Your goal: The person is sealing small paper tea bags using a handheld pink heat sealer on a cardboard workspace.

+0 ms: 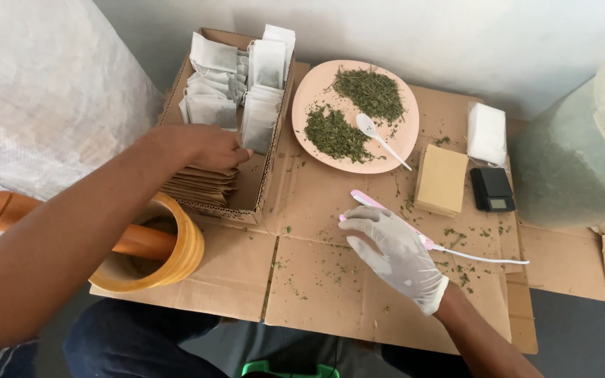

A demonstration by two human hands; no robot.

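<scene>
Left hand (204,145) on brown packets (201,183); right hand (397,252) on pink sealer (386,213).

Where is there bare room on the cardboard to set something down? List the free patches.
The cardboard is most open in front, between the wooden mortar and the gloved right hand, though strewn with herb crumbs. A narrower strip lies between the plate and that hand. It is crowded at right around the brown pad, scale and white packet.
</scene>
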